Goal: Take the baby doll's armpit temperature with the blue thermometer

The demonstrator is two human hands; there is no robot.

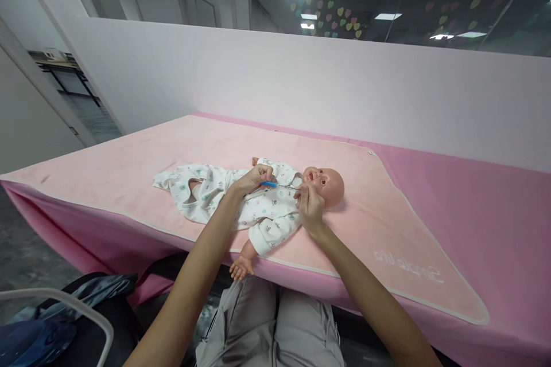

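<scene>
A baby doll (321, 182) in a white patterned sleepsuit (269, 206) lies on its back across the pink mat, head to the right. Above its chest I hold a thin stick with a blue end (269, 184) and a slender, greyish shaft; its exact kind is too small to make out. My left hand (257, 178) is closed around the blue end. Close to the doll's chin, my right hand (310, 202) pinches the far end of the shaft, and its fingers hide that tip. One doll hand (241, 266) hangs over the near edge.
The light pink mat (413, 229) with mirrored lettering covers much of a table with a darker pink cloth (508, 218). Behind it rises a white wall (344, 86) below a dark window. A chair (103, 327) with dark cloth and a blue bag stands lower left.
</scene>
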